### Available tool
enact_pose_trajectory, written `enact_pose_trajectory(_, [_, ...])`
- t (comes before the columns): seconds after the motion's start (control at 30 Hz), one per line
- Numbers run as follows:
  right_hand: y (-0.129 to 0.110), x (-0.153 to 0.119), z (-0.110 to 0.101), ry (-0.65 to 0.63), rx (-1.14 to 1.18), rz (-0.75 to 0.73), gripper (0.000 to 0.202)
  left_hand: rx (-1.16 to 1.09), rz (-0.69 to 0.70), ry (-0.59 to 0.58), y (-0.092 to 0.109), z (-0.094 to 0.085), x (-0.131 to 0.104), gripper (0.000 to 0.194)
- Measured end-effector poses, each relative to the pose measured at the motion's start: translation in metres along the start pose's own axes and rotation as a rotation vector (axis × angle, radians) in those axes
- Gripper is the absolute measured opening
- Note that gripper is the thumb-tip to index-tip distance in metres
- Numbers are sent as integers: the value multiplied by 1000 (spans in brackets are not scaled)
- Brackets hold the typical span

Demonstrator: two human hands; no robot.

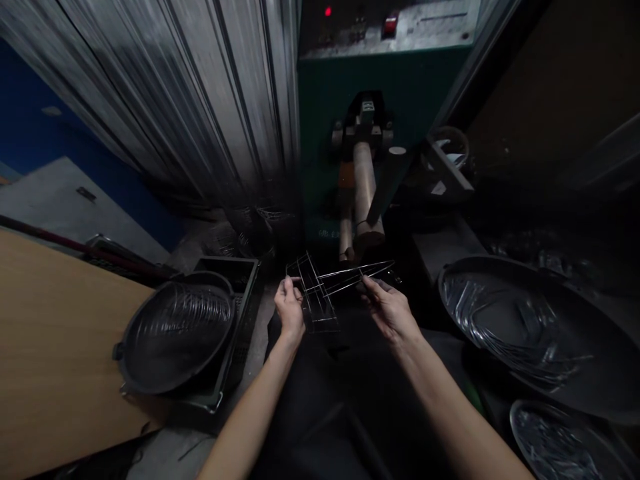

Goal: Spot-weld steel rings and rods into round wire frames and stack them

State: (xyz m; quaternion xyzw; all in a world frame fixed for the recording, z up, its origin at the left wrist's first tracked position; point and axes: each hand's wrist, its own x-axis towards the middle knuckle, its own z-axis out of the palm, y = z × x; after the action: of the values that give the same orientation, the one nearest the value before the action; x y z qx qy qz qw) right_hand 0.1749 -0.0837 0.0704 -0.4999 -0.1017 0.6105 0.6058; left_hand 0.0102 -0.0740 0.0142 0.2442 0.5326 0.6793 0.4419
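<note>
In the head view, my left hand [291, 310] pinches the left edge of a thin wire frame [315, 291] made of crossing rods. My right hand [391, 310] has its fingers closed on a long, pointed bent wire [345, 272]. This bent wire lies across the frame and narrows to a tip beyond my right fingers. Whether the two wire pieces are joined, I cannot tell. Both hands are just below two metal cylinders [366, 190] that stick out from a green machine [320, 107].
A red switch [390, 27] sits on the machine's panel. To the left, a round black basin [131, 347] of wire pieces rests on a dark crate [216, 397]. To the right are a large basin [607, 333] of bent wires and a smaller dish [517, 427] of small metal parts.
</note>
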Motion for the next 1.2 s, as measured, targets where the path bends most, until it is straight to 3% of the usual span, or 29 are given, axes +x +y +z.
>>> enact_pose_trajectory(0.33, [1, 4, 9, 42, -9, 25, 13, -10, -39, -23, 2, -1, 9, 42])
enact_pose_trajectory(0.9, [2, 9, 16, 32, 20, 13, 15, -7, -48, -57, 7, 2, 18, 40])
enact_pose_trajectory(1.2, [3, -3, -10, 65, -4, 21, 21, -98, -84, -34, 9, 7, 22, 40])
